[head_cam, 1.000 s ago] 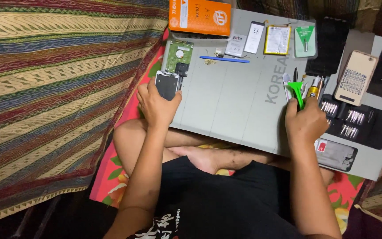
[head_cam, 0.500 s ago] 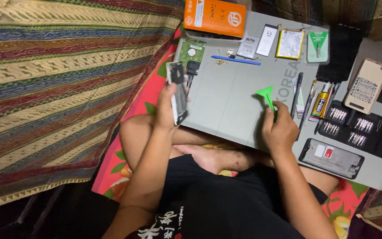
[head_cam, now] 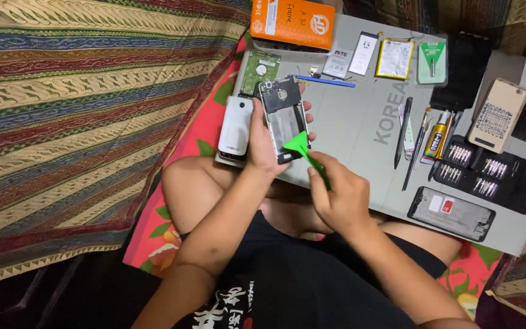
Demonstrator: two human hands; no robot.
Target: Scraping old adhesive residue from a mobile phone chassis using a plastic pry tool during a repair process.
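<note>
My left hand (head_cam: 263,143) grips an opened phone body (head_cam: 282,116) with its back cover off, held upright above the grey work mat (head_cam: 360,109). My right hand (head_cam: 339,195) holds a green triangular pry tool (head_cam: 302,149), and its tip touches the lower right edge of the phone. A white phone back cover (head_cam: 235,125) lies just left of my left hand, at the mat's left edge.
An orange box (head_cam: 293,23), small packets, a battery (head_cam: 395,58) and a blue pry stick (head_cam: 324,80) line the mat's far side. Tweezers, a glue tube (head_cam: 436,137), a black screwdriver-bit case (head_cam: 488,170), spare phones and screens sit right. Striped cloth lies left.
My left hand has turned the phone from edge-on to face up and lifted it. My right hand has brought the green pry tool left from mid-mat to the phone's lower edge.
</note>
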